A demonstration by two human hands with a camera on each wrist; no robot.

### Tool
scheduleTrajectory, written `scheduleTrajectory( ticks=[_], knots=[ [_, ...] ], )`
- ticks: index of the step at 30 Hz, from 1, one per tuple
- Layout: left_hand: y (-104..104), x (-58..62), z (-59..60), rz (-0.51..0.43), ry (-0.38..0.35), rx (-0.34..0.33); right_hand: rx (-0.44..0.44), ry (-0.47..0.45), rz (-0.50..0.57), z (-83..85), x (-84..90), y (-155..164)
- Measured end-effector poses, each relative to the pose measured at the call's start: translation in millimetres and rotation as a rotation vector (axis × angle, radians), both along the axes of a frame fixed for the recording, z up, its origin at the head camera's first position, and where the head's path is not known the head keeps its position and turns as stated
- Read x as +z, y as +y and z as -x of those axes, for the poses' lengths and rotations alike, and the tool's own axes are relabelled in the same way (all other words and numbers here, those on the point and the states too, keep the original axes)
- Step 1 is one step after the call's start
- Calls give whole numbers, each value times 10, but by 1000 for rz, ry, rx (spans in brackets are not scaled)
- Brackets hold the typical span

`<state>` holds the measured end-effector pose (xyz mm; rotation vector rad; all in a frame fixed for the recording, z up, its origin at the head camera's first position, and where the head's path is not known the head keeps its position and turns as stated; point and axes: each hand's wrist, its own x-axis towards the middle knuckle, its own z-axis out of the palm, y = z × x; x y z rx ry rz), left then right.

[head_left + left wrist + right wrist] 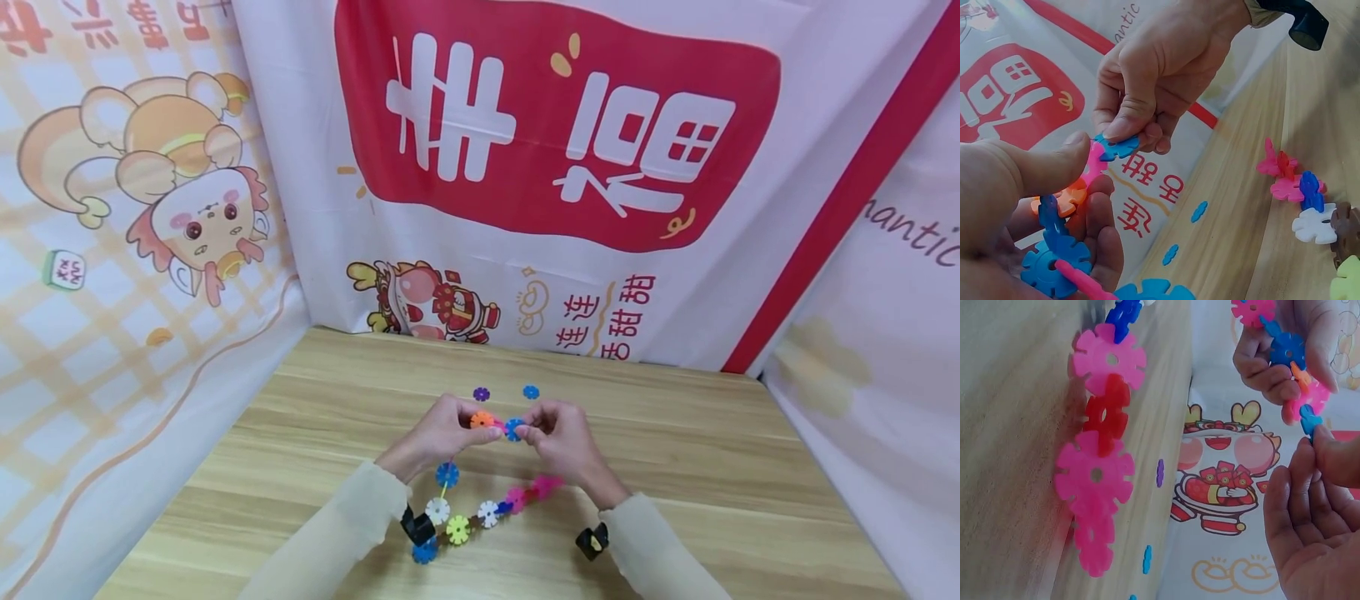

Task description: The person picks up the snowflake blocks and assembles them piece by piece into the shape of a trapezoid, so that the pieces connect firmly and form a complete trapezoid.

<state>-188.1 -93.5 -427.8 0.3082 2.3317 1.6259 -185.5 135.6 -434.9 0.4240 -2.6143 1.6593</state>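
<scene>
Both hands meet above the middle of the wooden worktop (675, 450), joining plastic snowflake discs into a chain. The left hand (435, 433) pinches the orange disc (482, 419) at the chain's free end, thumb on top and fingers curled beneath, with a pink disc (1094, 161) slotted edge-on beyond it. The right hand (562, 437) pinches a blue disc (513, 428) between thumb and forefinger and holds it against that pink disc.

The chain (465, 521) hangs from the left hand and curves across the worktop under the wrists in blue, white, yellow-green, pink and red pieces, ending at a pink cluster (543, 485) below the right wrist. Two loose discs lie just beyond the hands, a purple disc (482, 393) and a small blue disc (531, 392).

The discs look light, thin and stiff, with notched rims that lock by friction. They probably seat best when taken by the flat faces close to the joint, leaving the mating notch free. A skewed push would likely flex the joint or pop a neighbouring piece loose, and the smooth plastic may slip in a loose pinch.
</scene>
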Motion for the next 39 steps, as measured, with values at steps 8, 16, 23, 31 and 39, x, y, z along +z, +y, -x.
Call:
scheduleTrajectory(
  ticks=[8, 16, 23, 31, 39],
  knots=[
    [-33, -14, 51, 7, -1, -30, 51, -3, -11, 43, 15, -3],
    [-157, -26, 160, 16, -26, -101, 320, 48, -151, 303, 54, 190],
    [-210, -110, 202, 85, -31, -34, 177, 68, -356, 638, -9, 501],
    [-214, -169, 237, 125, -15, 0, 74, 61, -472, 953, -305, 741],
    [-221, -162, 253, 144, -9, 1, 42, 146, -546, 1088, -592, 779]
  ],
)
